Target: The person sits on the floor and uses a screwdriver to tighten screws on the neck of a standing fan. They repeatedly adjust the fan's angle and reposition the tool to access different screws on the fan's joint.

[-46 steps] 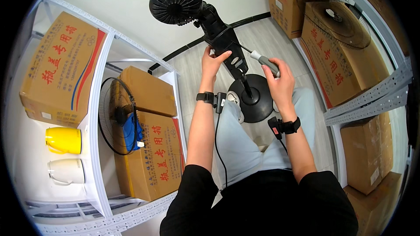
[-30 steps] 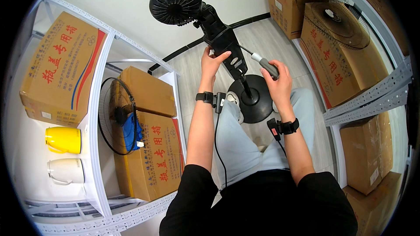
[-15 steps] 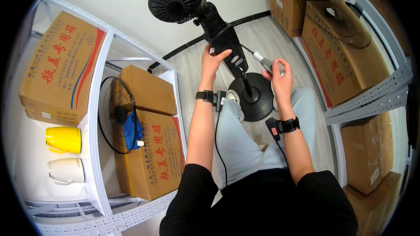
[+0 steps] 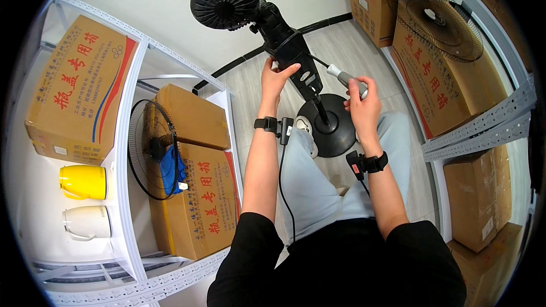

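A black pedestal fan without its blades or grille stands on the floor in front of me. Its motor head (image 4: 226,10) leans to the upper left, above a dark neck and control housing (image 4: 293,57), and its round base (image 4: 335,136) is between my feet. My left hand (image 4: 275,81) grips the left side of the housing, thumb across its front; the other fingers are partly hidden behind it. In my right hand (image 4: 364,102), the fingertips pinch the grey handle of a screwdriver (image 4: 341,75). The shaft points up-left to the housing's right side; its tip is hard to make out.
White metal shelves (image 4: 126,176) stand at left, with cardboard boxes (image 4: 82,88), a yellow jug (image 4: 83,182) and a white jug (image 4: 87,223). A fan grille (image 4: 135,153) leans there beside blue cloth (image 4: 172,170). Another grille (image 4: 455,37) rests on boxes at right.
My right hand has shifted its fingers on the screwdriver handle, and the screwdriver has moved slightly left. The motor head has shifted a little left. My left hand stays in place.
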The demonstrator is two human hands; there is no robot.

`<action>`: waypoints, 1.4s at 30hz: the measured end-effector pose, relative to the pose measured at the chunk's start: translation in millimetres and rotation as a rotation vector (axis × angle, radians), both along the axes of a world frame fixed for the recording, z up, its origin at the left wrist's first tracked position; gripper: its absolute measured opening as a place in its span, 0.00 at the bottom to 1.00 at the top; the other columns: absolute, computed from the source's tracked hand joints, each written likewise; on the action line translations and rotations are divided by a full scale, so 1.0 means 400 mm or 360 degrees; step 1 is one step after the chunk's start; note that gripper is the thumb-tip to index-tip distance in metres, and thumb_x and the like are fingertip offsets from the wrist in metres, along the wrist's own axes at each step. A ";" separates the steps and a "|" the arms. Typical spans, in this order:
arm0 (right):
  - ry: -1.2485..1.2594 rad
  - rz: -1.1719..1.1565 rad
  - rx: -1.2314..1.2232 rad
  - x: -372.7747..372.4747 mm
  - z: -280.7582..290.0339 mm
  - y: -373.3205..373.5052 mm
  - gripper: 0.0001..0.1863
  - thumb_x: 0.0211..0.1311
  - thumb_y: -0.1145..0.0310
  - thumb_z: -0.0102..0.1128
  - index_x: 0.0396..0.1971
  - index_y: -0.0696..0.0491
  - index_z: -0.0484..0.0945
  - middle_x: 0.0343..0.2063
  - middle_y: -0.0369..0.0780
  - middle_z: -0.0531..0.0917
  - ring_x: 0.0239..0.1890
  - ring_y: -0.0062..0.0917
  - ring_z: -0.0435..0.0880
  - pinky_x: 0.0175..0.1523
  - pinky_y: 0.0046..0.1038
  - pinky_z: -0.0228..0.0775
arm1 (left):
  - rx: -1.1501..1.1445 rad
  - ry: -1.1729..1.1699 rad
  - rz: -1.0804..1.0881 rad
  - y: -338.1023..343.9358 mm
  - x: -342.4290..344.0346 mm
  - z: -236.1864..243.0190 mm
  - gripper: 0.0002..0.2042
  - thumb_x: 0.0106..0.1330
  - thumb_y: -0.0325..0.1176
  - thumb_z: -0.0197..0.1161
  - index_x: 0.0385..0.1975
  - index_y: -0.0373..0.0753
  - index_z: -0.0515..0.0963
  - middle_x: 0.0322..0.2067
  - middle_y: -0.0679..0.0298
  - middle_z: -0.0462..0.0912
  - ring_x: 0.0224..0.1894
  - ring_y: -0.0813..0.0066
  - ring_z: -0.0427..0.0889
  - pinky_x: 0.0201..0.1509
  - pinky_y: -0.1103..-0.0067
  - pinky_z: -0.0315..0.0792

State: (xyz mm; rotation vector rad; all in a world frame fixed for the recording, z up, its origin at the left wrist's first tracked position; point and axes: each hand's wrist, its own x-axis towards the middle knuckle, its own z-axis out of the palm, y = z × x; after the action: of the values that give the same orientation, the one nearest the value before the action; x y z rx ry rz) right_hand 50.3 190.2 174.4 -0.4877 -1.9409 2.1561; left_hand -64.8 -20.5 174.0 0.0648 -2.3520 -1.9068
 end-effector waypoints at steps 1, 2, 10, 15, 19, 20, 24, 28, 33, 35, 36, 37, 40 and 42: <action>0.0041 0.0001 0.0142 0.000 -0.005 0.006 0.19 0.59 0.65 0.65 0.47 0.54 0.71 0.39 0.44 0.81 0.40 0.26 0.81 0.38 0.26 0.75 | -0.0005 -0.0001 0.0002 0.002 -0.003 0.000 0.37 0.45 0.35 0.78 0.55 0.29 0.65 0.36 0.58 0.81 0.37 0.75 0.80 0.44 0.81 0.72; 0.0082 0.0003 0.0285 -0.001 -0.012 0.009 0.19 0.59 0.65 0.65 0.46 0.54 0.71 0.38 0.44 0.81 0.40 0.26 0.81 0.38 0.26 0.76 | -0.0006 -0.0005 0.0003 0.003 -0.005 0.000 0.38 0.45 0.35 0.78 0.55 0.29 0.65 0.36 0.58 0.81 0.37 0.75 0.80 0.44 0.81 0.72; 0.0256 -0.0141 0.0661 -0.025 -0.080 -0.002 0.19 0.57 0.68 0.65 0.46 0.55 0.71 0.42 0.46 0.77 0.39 0.33 0.81 0.39 0.30 0.76 | -0.0018 -0.0020 -0.0014 0.010 0.001 0.009 0.39 0.45 0.35 0.78 0.56 0.28 0.63 0.37 0.56 0.82 0.38 0.74 0.81 0.45 0.80 0.72; 0.0762 -0.0271 0.0955 0.002 -0.050 -0.001 0.19 0.57 0.68 0.65 0.47 0.55 0.72 0.42 0.46 0.78 0.41 0.38 0.81 0.39 0.33 0.75 | -0.0044 -0.0045 -0.0001 0.003 0.001 0.007 0.39 0.46 0.35 0.78 0.55 0.28 0.63 0.37 0.56 0.81 0.38 0.74 0.81 0.45 0.80 0.72; 0.0680 -0.0411 0.0742 -0.018 -0.059 -0.008 0.19 0.58 0.69 0.64 0.47 0.55 0.72 0.43 0.45 0.76 0.40 0.34 0.81 0.37 0.29 0.76 | 0.0005 -0.0008 -0.0046 0.014 0.004 0.017 0.39 0.45 0.35 0.78 0.56 0.28 0.63 0.37 0.56 0.81 0.38 0.74 0.80 0.45 0.80 0.72; 0.0588 -0.0396 0.0618 -0.017 -0.050 -0.013 0.19 0.57 0.70 0.64 0.47 0.55 0.72 0.43 0.45 0.76 0.40 0.32 0.81 0.37 0.28 0.76 | 0.0004 -0.0010 -0.0042 0.012 0.005 0.015 0.39 0.45 0.36 0.78 0.56 0.28 0.63 0.37 0.56 0.81 0.38 0.74 0.80 0.45 0.80 0.72; 0.0169 -0.0094 0.0288 -0.002 -0.009 -0.001 0.20 0.57 0.67 0.65 0.48 0.55 0.71 0.43 0.45 0.74 0.41 0.28 0.81 0.40 0.25 0.76 | -0.0022 -0.0018 -0.0016 -0.002 -0.002 0.002 0.39 0.45 0.36 0.78 0.56 0.28 0.64 0.37 0.57 0.81 0.38 0.75 0.80 0.45 0.81 0.72; 0.0637 -0.0309 0.0589 -0.003 -0.037 -0.017 0.18 0.59 0.69 0.63 0.48 0.55 0.72 0.42 0.45 0.74 0.41 0.30 0.80 0.41 0.27 0.76 | -0.0016 -0.0023 -0.0023 0.008 0.003 0.008 0.38 0.45 0.36 0.78 0.55 0.28 0.64 0.38 0.58 0.81 0.38 0.75 0.80 0.45 0.81 0.72; 0.0694 -0.0371 0.0942 -0.014 -0.064 -0.019 0.18 0.57 0.71 0.64 0.47 0.54 0.72 0.45 0.46 0.71 0.43 0.37 0.78 0.46 0.32 0.74 | -0.0014 0.0005 -0.0027 0.007 0.004 0.008 0.37 0.45 0.36 0.78 0.54 0.29 0.65 0.38 0.57 0.81 0.37 0.75 0.80 0.45 0.81 0.73; 0.0856 -0.0397 0.1004 -0.018 -0.076 -0.025 0.19 0.56 0.71 0.65 0.47 0.54 0.72 0.46 0.46 0.71 0.44 0.37 0.77 0.48 0.34 0.72 | -0.0010 0.0014 -0.0025 0.006 0.002 0.008 0.37 0.45 0.36 0.78 0.54 0.29 0.66 0.38 0.58 0.81 0.37 0.75 0.80 0.45 0.81 0.73; 0.0849 -0.0473 0.1015 -0.017 -0.078 -0.026 0.19 0.56 0.70 0.66 0.47 0.54 0.72 0.46 0.45 0.71 0.45 0.36 0.77 0.47 0.33 0.72 | -0.0003 0.0015 -0.0026 0.006 0.002 0.007 0.37 0.45 0.36 0.78 0.54 0.29 0.66 0.38 0.58 0.81 0.37 0.75 0.80 0.45 0.81 0.73; 0.0840 -0.0546 0.1026 -0.013 -0.077 -0.030 0.19 0.56 0.70 0.66 0.47 0.54 0.72 0.46 0.45 0.71 0.46 0.34 0.77 0.47 0.33 0.72 | 0.0005 0.0015 -0.0024 0.005 0.004 0.007 0.36 0.45 0.36 0.78 0.53 0.29 0.66 0.38 0.58 0.81 0.37 0.75 0.80 0.45 0.81 0.73; 0.0689 -0.0567 0.0584 -0.022 -0.080 -0.038 0.20 0.57 0.69 0.66 0.48 0.54 0.72 0.47 0.44 0.72 0.47 0.31 0.77 0.48 0.32 0.72 | -0.0023 -0.0007 -0.0017 0.007 0.001 0.008 0.36 0.45 0.35 0.78 0.54 0.29 0.66 0.38 0.58 0.81 0.37 0.75 0.80 0.45 0.81 0.73; 0.0482 -0.0454 0.0175 -0.026 -0.076 -0.039 0.20 0.57 0.68 0.66 0.48 0.54 0.72 0.47 0.44 0.72 0.48 0.30 0.77 0.49 0.32 0.71 | -0.0008 0.0024 -0.0029 0.010 0.000 0.007 0.37 0.45 0.35 0.78 0.54 0.29 0.66 0.37 0.58 0.81 0.37 0.75 0.80 0.44 0.81 0.73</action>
State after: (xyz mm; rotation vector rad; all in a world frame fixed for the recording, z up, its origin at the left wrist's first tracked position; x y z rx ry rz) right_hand 40.0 174.7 143.9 -0.3671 -1.6991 1.8172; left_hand -64.7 -16.3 176.8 0.0285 -2.3556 -1.9031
